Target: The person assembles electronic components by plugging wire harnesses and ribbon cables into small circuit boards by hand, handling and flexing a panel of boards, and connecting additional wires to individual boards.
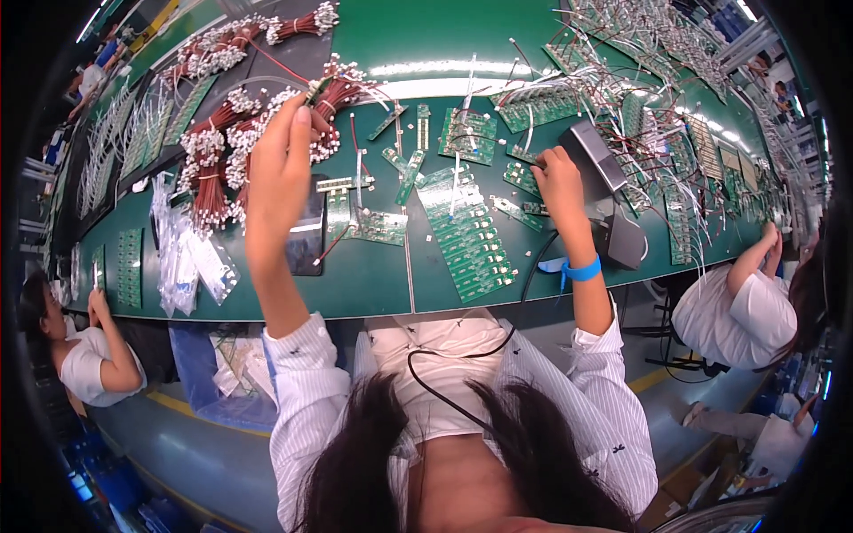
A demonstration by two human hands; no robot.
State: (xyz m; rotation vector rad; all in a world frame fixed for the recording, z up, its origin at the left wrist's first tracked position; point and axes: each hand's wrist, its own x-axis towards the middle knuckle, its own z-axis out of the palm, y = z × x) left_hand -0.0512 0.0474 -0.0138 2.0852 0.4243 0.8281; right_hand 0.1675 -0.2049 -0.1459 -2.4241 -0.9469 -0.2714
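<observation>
A circuit board (316, 90) is pinched by the left hand (283, 153) over a green workshop table (369, 282), the right hand's (561, 180) grip unclear.

Single fisheye head view, close above the green table (369, 282), facing down

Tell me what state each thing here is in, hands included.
Left hand: raised, pinching a small green board.
Small green board: held above the bench.
Right hand: fingers curled, grip unclear.
Blue wristband: worn.
Large board panel: lying flat.
Red wires: gathered in bundles.
Clear bags: piled up.
</observation>
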